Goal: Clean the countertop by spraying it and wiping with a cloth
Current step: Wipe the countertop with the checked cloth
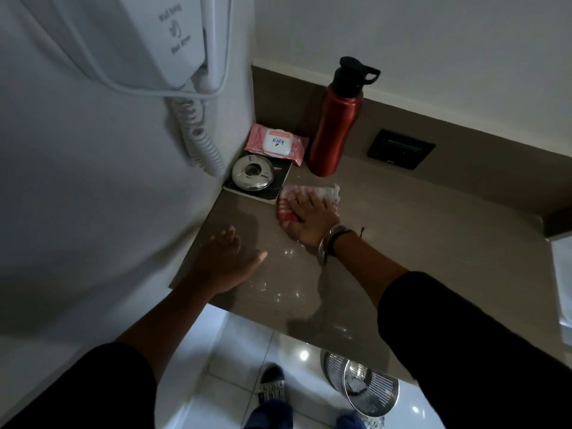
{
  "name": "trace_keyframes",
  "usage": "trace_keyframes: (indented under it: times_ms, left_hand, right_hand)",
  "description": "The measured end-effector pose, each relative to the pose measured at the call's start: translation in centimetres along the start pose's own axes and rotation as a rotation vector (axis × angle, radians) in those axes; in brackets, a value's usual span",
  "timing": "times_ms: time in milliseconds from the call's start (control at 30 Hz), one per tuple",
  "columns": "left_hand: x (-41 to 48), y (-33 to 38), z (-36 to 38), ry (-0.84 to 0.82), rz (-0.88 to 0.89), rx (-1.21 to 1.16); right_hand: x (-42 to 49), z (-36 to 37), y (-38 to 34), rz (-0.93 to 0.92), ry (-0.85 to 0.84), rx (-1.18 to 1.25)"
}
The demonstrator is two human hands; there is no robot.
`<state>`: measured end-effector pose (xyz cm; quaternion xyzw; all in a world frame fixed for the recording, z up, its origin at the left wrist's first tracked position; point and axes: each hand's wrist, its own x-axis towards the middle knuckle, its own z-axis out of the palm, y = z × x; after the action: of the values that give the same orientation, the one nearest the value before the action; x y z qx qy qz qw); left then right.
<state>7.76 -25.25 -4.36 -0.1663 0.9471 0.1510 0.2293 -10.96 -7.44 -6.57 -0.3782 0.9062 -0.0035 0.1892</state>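
A brown stone countertop (402, 243) runs from the left wall to the right, with wet droplets glinting near its front edge. A red-and-white checked cloth (322, 193) lies bunched on it, and my right hand (309, 219) presses flat on the cloth, fingers spread toward the back left. My left hand (227, 260) rests palm down on the counter's front left part, fingers apart, holding nothing. No spray bottle shows.
At the back left corner stand a red metal bottle (332, 131) with a black cap, a pink wipes pack (277, 144) and a steel ashtray (253, 173) on a dark tray. A wall-mounted hair dryer (161, 48) hangs left. A mesh bin (365, 385) stands on the tiled floor.
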Motion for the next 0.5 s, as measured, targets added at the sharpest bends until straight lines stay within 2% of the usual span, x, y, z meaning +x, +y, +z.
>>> trace_keyframes:
  times_ms: [133,200,300,400,500]
  left_hand:
    - [-0.3,0.1,-0.2,0.034,0.021,-0.031]
    - [-0.4,0.1,-0.4,0.029,0.035,-0.028]
    - [-0.5,0.4,-0.6,0.005,0.023,-0.041]
    - [-0.1,0.6,-1.0,-0.024,0.009,0.003]
    - [-0.1,0.7,-1.0,-0.037,-0.007,0.016]
  right_hand:
    - [-8.2,3.4,-2.9,-0.225,-0.003,0.015]
    - [-11.9,4.8,-3.3,-0.268,0.031,0.035]
    - [-12.4,4.3,-1.0,-0.132,0.077,0.088]
    - [-7.9,1.5,1.3,0.128,0.099,0.169]
    - [-2.9,-0.7,1.7,0.235,0.070,0.157]
